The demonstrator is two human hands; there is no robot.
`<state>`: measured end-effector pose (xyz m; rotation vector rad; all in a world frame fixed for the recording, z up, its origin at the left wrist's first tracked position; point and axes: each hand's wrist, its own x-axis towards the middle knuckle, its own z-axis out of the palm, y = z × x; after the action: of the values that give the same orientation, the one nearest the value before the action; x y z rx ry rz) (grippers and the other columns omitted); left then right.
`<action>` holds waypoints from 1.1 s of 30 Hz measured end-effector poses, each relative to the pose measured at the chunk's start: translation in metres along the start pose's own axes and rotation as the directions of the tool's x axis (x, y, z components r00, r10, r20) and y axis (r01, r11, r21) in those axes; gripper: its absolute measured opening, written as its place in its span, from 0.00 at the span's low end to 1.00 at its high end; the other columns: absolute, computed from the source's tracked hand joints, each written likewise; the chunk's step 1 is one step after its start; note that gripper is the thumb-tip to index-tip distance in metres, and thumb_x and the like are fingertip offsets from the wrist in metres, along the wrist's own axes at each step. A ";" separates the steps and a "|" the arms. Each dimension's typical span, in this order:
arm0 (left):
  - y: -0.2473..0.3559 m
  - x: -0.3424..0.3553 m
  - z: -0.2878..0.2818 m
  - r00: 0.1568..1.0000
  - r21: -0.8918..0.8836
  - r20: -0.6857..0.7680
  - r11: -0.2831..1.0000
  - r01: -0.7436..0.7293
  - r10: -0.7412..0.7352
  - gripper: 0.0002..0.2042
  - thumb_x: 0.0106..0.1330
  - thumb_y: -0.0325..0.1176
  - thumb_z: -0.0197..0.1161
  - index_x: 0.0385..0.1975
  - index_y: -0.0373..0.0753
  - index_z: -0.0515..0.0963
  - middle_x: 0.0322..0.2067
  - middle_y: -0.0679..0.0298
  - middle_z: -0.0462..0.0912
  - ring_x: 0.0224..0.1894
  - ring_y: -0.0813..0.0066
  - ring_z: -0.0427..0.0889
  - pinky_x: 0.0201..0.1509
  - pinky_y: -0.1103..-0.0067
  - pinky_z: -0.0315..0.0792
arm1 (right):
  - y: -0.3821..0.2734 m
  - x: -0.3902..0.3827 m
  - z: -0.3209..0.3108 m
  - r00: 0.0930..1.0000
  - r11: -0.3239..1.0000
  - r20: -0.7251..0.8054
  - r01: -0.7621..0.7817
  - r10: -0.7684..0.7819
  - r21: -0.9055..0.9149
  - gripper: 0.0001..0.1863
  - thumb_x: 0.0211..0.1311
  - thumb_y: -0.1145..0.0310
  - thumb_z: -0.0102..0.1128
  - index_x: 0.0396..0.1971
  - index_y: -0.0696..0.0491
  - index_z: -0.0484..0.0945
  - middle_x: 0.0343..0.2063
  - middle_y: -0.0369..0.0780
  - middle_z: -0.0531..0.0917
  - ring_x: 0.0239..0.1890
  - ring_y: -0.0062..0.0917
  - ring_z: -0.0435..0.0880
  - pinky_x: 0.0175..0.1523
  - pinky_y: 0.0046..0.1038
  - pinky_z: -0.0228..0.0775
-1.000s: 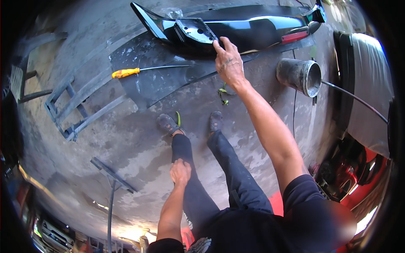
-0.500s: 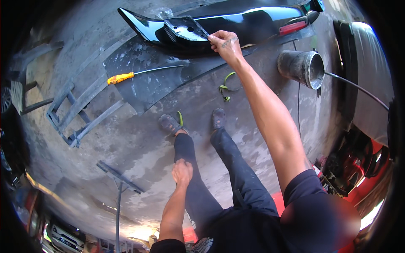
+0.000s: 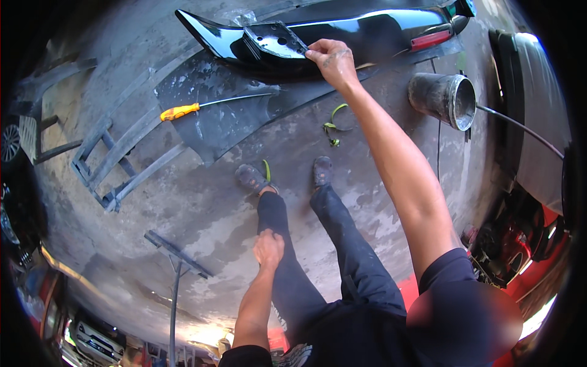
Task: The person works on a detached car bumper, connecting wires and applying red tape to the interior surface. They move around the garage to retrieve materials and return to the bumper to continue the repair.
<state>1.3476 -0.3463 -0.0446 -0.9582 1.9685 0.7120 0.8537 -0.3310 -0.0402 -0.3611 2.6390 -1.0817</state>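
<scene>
One holed plate (image 3: pixel 272 46) lies leftward, pinched by the right hand (image 3: pixel 334 61).

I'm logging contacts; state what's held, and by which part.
Right hand: flat, black plate with round holes, apparently pinched at its near right corner. Left hand: no object visible.

Dim, uneven light | bright glare on floor (image 3: pixel 195 223) at lower edge | white reflections along glossy black bumper (image 3: pixel 373 33) | fisheye-bent edges, black rim | smeared blur lower right
</scene>
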 end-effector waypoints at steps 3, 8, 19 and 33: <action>0.000 0.000 0.000 1.000 -0.015 -0.005 1.000 -0.005 0.005 0.14 0.63 0.39 0.55 0.40 0.37 0.81 0.42 0.54 0.83 0.48 0.52 0.79 0.53 0.62 0.73 | 0.002 -0.008 0.010 0.958 0.958 -0.143 0.223 -0.249 -0.180 0.10 0.54 0.68 0.67 0.36 0.56 0.86 0.32 0.48 0.84 0.36 0.40 0.85 0.45 0.33 0.76; 0.002 -0.001 0.003 1.000 -0.030 -0.021 1.000 -0.005 0.004 0.13 0.63 0.38 0.56 0.39 0.37 0.81 0.41 0.53 0.83 0.47 0.52 0.79 0.53 0.62 0.73 | 0.010 -0.011 0.006 0.997 0.998 -0.068 0.029 -0.025 0.060 0.11 0.57 0.71 0.62 0.39 0.58 0.85 0.28 0.46 0.86 0.32 0.36 0.87 0.42 0.31 0.77; 0.000 0.000 0.008 1.000 -0.024 -0.018 1.000 -0.013 0.013 0.14 0.63 0.38 0.55 0.40 0.37 0.81 0.41 0.54 0.83 0.47 0.52 0.79 0.53 0.62 0.73 | -0.003 0.002 -0.008 0.956 0.926 0.107 0.290 -0.272 -0.243 0.09 0.59 0.69 0.60 0.33 0.58 0.83 0.28 0.50 0.84 0.33 0.43 0.85 0.41 0.37 0.77; 0.000 0.000 0.005 1.000 -0.014 -0.009 1.000 -0.017 0.017 0.13 0.63 0.38 0.55 0.39 0.36 0.80 0.42 0.54 0.82 0.48 0.52 0.79 0.53 0.63 0.72 | -0.016 0.012 -0.001 0.947 0.883 0.137 0.322 -0.292 -0.342 0.10 0.58 0.68 0.58 0.24 0.59 0.79 0.26 0.51 0.83 0.34 0.47 0.84 0.42 0.42 0.76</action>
<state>1.3497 -0.3422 -0.0467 -0.9556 1.9842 0.7332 0.8439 -0.3454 -0.0299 -0.9079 2.7606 -0.6288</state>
